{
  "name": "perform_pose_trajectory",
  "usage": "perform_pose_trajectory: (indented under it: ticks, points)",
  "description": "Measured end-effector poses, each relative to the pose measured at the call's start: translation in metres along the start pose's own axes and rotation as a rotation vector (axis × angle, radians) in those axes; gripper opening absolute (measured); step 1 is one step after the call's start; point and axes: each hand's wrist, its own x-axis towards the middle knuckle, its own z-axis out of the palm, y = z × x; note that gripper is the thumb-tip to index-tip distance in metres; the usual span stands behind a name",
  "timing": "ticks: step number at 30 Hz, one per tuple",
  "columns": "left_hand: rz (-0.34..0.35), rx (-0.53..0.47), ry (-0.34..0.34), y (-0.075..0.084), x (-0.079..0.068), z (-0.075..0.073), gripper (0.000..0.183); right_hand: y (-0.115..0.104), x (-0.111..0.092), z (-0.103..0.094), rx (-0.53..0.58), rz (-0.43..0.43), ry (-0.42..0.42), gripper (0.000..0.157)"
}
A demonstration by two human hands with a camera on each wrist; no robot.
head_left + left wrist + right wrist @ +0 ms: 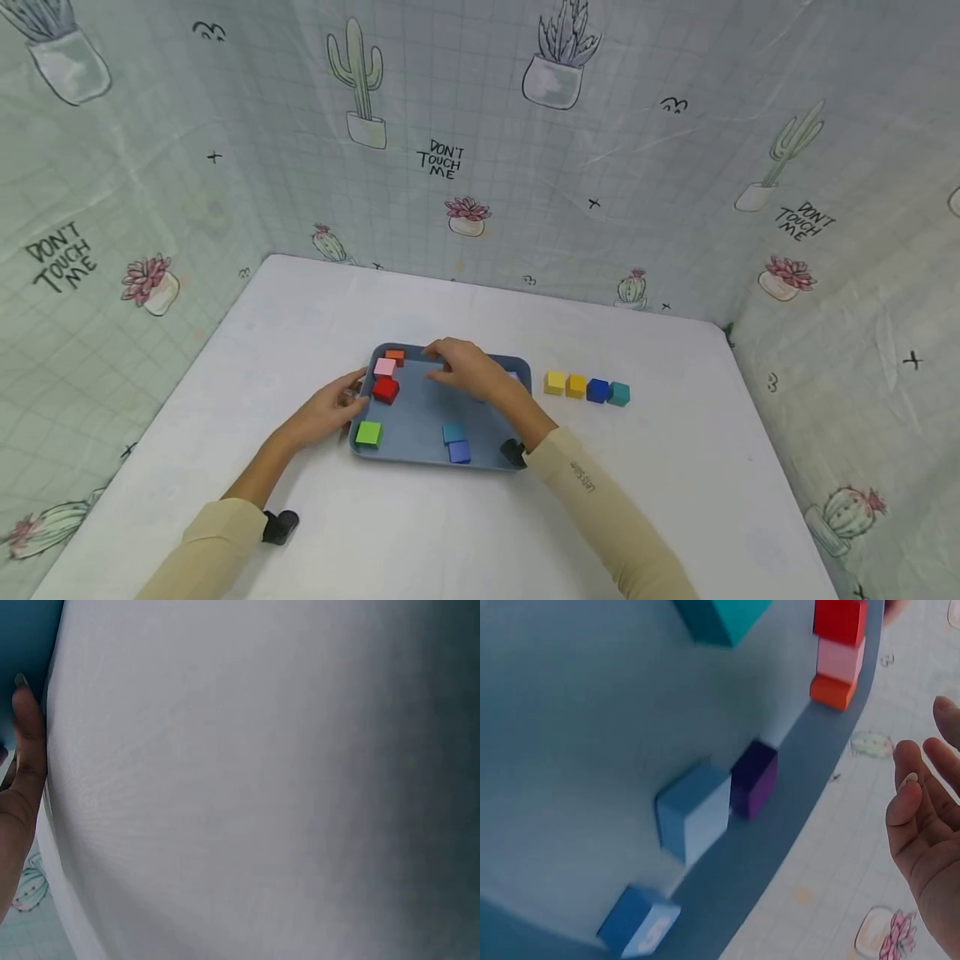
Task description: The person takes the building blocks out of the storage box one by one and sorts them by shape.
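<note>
My left hand [327,410] holds the left edge of a blue-grey tray [420,417], its thumb at the rim. Above the tray's far side hovers my right hand [471,369], fingers loosely bent and nothing between them. A red block [386,390], a pink block [385,367] and an orange block [394,357] line the tray's left end, with a green block [368,434] in the near left corner. Near the front edge, a teal block [453,432] touches a blue block [459,452]. The right wrist view shows a light-blue block [695,810] beside a purple block [754,780].
Right of the tray, a yellow block [554,382], an orange-yellow block [576,386], a dark blue block [597,391] and a teal block [618,394] form a row on the white table [675,467]. Cactus-print cloth [480,108] surrounds the table's back and sides.
</note>
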Motion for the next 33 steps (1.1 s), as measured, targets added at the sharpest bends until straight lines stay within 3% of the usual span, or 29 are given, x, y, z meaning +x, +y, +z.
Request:
perform_pose_trajectory:
  ticks: [11,16,23,33]
  points:
    - [-0.006,-0.027,-0.004,0.006,-0.005,-0.002,0.061,-0.019,0.023,0.026,-0.030,-0.007,-0.093,0.037]
    - [-0.009,-0.019,-0.007,0.008,-0.004,-0.001,0.061,-0.025,0.026,0.034,-0.031,0.037,-0.138,0.040]
    - [-0.012,-0.019,-0.007,0.008,-0.003,-0.001,0.061,-0.032,0.029,0.044,-0.073,0.067,-0.159,0.042]
    - [-0.028,-0.006,0.000,0.008,-0.002,-0.003,0.061,-0.038,0.036,0.051,-0.180,0.092,-0.126,0.045]
